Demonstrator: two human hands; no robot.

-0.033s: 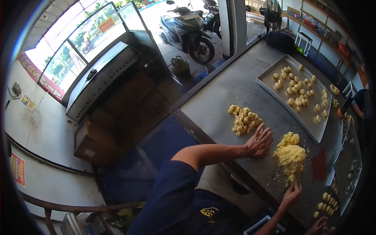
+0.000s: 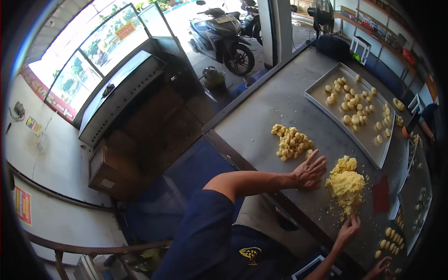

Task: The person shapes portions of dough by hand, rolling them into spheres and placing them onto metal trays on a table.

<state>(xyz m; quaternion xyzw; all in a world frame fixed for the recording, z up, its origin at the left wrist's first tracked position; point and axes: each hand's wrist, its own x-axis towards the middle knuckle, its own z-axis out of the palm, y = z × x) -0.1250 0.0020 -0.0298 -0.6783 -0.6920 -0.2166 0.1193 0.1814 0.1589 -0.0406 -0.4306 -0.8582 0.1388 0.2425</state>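
Observation:
My left hand [image 2: 310, 174] rests low over the metal table with its fingers stretched and spread. By its fingertips is a heap of small pale-yellow dough pieces [image 2: 290, 142], and one rounded piece [image 2: 309, 153] sits at the heap's edge. To the right of this hand stands a mound of crumbly yellow filling [image 2: 345, 185], with crumbs scattered around it. My right hand [image 2: 348, 229] is at the mound's near end, fingers pinched together against its lower edge. What lies between those fingertips looks like a bit of the filling, mostly hidden.
A metal tray [image 2: 322, 98] with many round dough balls lies at the far right. Beside the mound is a dark red patch [image 2: 380, 196]. Rows of oval pieces [image 2: 391, 242] sit near right, where another person's hand [image 2: 379, 268] works. Another tray [image 2: 417, 219] stands beyond.
My left fingers have shifted slightly right and spread, and a rounded dough piece now shows beside them at the heap's edge. My right hand has barely moved.

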